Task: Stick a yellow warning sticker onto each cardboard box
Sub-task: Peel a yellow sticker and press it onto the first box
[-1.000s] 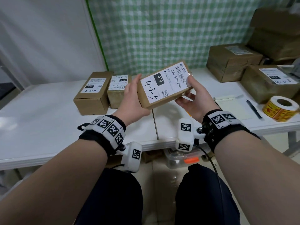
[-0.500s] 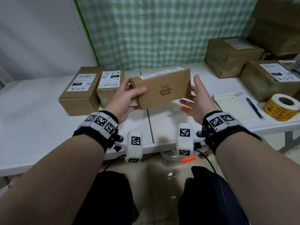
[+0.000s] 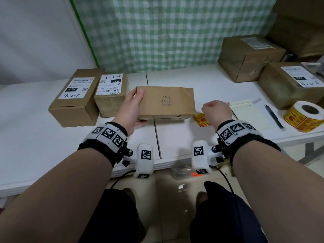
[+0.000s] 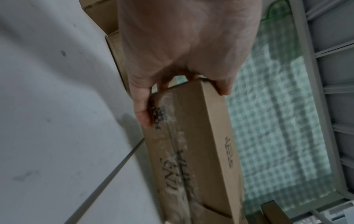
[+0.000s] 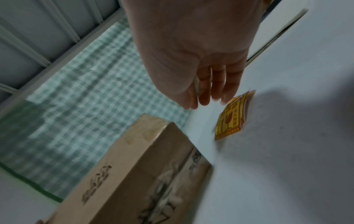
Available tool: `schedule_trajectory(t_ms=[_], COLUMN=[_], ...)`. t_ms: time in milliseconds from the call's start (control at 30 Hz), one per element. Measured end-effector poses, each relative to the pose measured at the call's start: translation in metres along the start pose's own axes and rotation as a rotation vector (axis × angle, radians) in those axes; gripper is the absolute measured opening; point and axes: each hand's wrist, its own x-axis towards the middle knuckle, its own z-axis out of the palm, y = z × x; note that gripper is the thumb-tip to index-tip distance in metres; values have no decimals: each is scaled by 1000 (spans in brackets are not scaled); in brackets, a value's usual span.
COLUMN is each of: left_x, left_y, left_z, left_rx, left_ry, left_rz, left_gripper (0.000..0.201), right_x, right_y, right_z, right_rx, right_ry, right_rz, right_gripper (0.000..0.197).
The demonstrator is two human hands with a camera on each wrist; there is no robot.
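Observation:
A brown cardboard box [image 3: 166, 102] with a printed logo on its upper face lies low over the middle of the white table [image 3: 184, 137]. My left hand [image 3: 133, 106] grips its left end, thumb on top and fingers underneath; the left wrist view shows the same box [image 4: 191, 144] in that hand [image 4: 182, 68]. My right hand [image 3: 215, 109] hangs just right of the box with fingers relaxed and pointing down, holding nothing. A small stack of loose yellow warning stickers [image 3: 201, 120] lies on the table under it. In the right wrist view my fingertips [image 5: 226, 97] hover just above the stickers [image 5: 231, 116].
Two labelled boxes [image 3: 75, 97] [image 3: 112, 93] stand left of the held box. Two larger boxes [image 3: 249, 57] [image 3: 289, 83] sit at the back right. A roll of yellow stickers [image 3: 305, 116], a pen [image 3: 273, 116] and a notepad [image 3: 249, 116] lie at the right edge.
The box was turned from label side up to logo side up and brought down to the table. My right hand let go of it and moved right, over the loose stickers.

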Motion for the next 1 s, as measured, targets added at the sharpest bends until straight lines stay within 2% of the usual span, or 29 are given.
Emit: schedule_trajectory(t_ms=[200,267,367,567,700,733,867,1000], left_x=[7,8,9,10,9,8,3,-1], left_y=[-5,-6,-7,-11,-12,-12,-7,-2], left_z=[0,-1,-1,1,0,-1,-4,-10], left_rx=[-5,-5,8,54,89,95,124,186], left_ry=[-22,-20,-32,-31,-12,-11,-22,-13], left_rz=[-74,-89,-95,-41,-30,-35,-65,-109], left_gripper=[36,37,40,57,55,53,46,51], right_x=[17,19,22,25,25,24,19,15], right_y=[14,17,20,14,13,13,15,19], right_z=[14,19,24,25,21,19,15,10], right_rx=[-390,-473,-544,-549,-536,-528,-435,-291], right_ry=[-84,-97,-74,-115,-133,-133,-87,-33], right_rz=[107,134,146,116,98,97,65,36], right_gripper=[29,40,41,25,15,16,38,38])
